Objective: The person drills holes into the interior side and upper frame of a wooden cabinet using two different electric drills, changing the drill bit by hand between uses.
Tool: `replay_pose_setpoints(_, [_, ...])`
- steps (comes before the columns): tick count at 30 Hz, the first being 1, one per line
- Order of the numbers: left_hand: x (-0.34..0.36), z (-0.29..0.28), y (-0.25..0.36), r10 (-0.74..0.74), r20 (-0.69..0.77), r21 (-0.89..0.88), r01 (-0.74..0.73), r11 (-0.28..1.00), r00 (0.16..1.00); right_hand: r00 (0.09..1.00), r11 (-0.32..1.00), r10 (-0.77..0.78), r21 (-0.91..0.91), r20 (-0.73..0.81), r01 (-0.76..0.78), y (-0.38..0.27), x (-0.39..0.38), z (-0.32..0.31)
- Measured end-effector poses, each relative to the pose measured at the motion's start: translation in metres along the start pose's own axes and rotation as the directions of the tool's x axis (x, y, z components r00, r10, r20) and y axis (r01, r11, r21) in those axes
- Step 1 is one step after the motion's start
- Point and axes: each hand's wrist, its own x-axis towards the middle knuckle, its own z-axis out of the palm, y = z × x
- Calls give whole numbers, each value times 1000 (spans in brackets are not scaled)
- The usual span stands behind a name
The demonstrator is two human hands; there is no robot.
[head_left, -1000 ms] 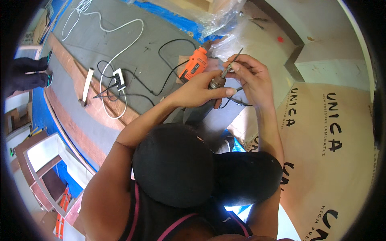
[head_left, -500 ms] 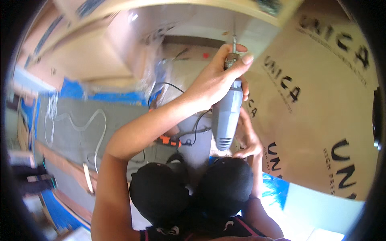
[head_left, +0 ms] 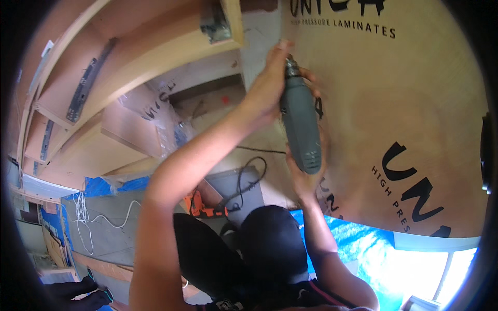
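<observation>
A grey power drill (head_left: 301, 124) is held between my two hands, chuck end pointing away from me. My left hand (head_left: 272, 85) wraps round its front by the metal chuck (head_left: 291, 67), with fingertips showing on both sides. Behind and below the drill body, my right hand (head_left: 306, 179) is closed round the handle, which is mostly hidden. The drill's tip, past the chuck, is hard to make out behind my left fingers. Beside the drill stands a large brown-covered panel (head_left: 384, 109) with black lettering.
At left rises a wooden cabinet frame (head_left: 150, 62) with metal drawer slides (head_left: 83, 93). An orange power tool (head_left: 205, 207) with a black cord lies on the grey floor covering (head_left: 187, 181) near my knees. White cable (head_left: 83, 217) and blue sheeting (head_left: 342, 230) lie around; dark footwear shows lower left.
My view has swung to the right. The drill has moved away from the cabinet's wooden edge toward the brown panel and tilted; its long bit, visible before, no longer shows clearly.
</observation>
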Motion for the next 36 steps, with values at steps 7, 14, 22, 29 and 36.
replay_pose_setpoints(7, [-3, -184, -64, -169, -197, 652, 258, 713, 966, 948, 933, 276, 195, 157, -304, 30, -67, -45])
replay_pose_setpoints(14, [-14, -270, -267, -375, 165, 973, -88, 215, 912, 769, 818, 570, -117, 289, -563, 43, -159, -115])
replay_pose_setpoints(22, [-70, -192, -448, 7, 49, 949, -49, 310, 999, 597, 579, 794, 159, 113, -800, 51, -237, -160])
replay_pose_setpoints(29, [-83, -197, -468, 44, 182, 982, -184, 44, 982, 691, 688, 713, 73, 120, -722, 47, -214, -136])
replay_pose_setpoints(36, [-49, -241, -394, -242, -248, 296, 312, 903, 938, 730, 722, 633, 145, 256, -677, 66, -176, -104])
